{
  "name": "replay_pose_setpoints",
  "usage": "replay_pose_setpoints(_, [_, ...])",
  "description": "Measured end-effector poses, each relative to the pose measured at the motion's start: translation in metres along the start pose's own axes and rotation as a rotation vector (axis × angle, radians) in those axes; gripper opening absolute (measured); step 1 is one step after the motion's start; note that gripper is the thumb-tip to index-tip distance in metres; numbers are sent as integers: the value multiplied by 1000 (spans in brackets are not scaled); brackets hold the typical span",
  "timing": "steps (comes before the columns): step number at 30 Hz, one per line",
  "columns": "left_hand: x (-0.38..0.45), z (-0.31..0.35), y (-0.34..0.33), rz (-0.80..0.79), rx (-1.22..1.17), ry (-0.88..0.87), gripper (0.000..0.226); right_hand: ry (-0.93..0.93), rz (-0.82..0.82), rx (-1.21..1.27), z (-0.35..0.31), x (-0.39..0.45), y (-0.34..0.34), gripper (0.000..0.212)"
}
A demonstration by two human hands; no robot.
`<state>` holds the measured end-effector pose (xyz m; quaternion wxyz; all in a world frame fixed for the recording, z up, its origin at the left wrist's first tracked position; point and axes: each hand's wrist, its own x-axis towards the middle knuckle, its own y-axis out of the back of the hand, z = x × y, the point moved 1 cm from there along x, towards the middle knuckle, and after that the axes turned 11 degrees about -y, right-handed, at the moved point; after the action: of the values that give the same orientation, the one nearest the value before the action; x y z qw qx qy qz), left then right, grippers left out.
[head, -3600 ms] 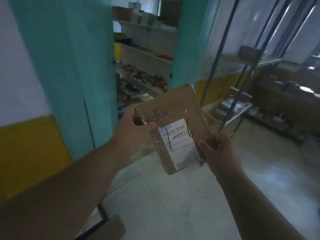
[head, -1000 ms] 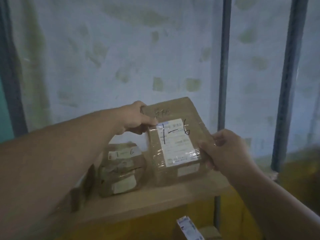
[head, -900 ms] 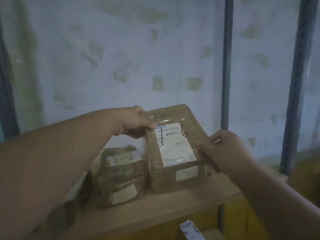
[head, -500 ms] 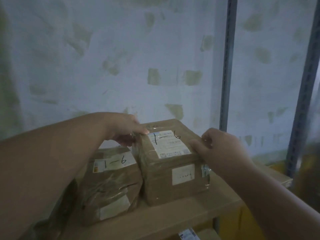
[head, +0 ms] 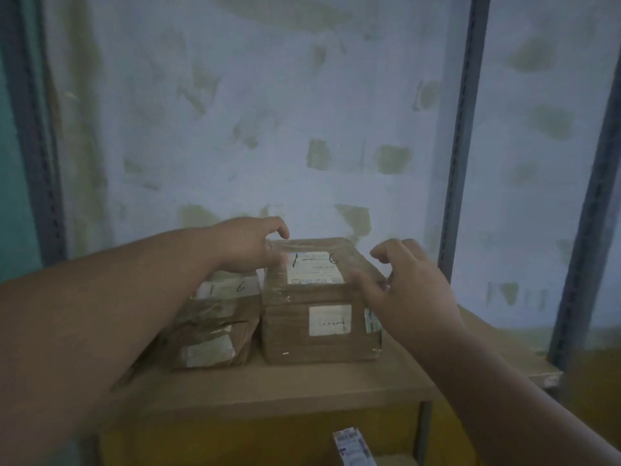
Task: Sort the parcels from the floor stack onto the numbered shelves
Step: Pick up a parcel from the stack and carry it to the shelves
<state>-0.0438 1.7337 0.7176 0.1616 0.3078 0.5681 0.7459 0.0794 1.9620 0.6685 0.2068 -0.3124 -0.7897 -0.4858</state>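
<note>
Two brown taped parcels are seen side by side on the wooden shelf [head: 302, 385], close together near its back. The right-hand parcel [head: 319, 307] sits flat on the board, its top label marked "1—6" by hand, with a smaller white sticker on the front face. The left-hand parcel [head: 215, 324] is lower and more crumpled, and is also marked "1 6" on its top label. The left hand [head: 250, 247] is laid against the upper left edge of the right-hand parcel, fingers curled over the far corner and in contact with it. The right hand [head: 408, 280] is held at the parcel's upper right edge, fingers loosely bent and spread; whether contact is made cannot be told. Below the shelf, part of a further labelled item [head: 353, 447] is visible. A stained pale wall [head: 268, 112] and grey uprights [head: 463, 146] are noted behind.
</note>
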Motion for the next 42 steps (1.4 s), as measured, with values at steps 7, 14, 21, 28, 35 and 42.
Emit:
replay_pose_setpoints(7, [-117,39,-1,294,6,68,34,186,-34,247,-36,-30,-4,42])
replay_pose_setpoints(14, [-321,21,-2,528,24,381,26,466,-206,544,-176,-128,-9,44])
replay_pose_setpoints(21, [-555,-26,3,668,112,686,28,680,-362,830,-369,-269,-40,38])
replay_pose_setpoints(28, [-740,-87,28,621,230,974,29,754,-589,954,-539,-387,-80,38])
replay_pose_setpoints(35, [-833,-200,13,481,247,1133,36,825,-669,923,-658,-424,-166,43])
replay_pose_setpoints(42, [-900,-345,17,477,190,1296,37,865,-777,987,-812,-455,-280,41])
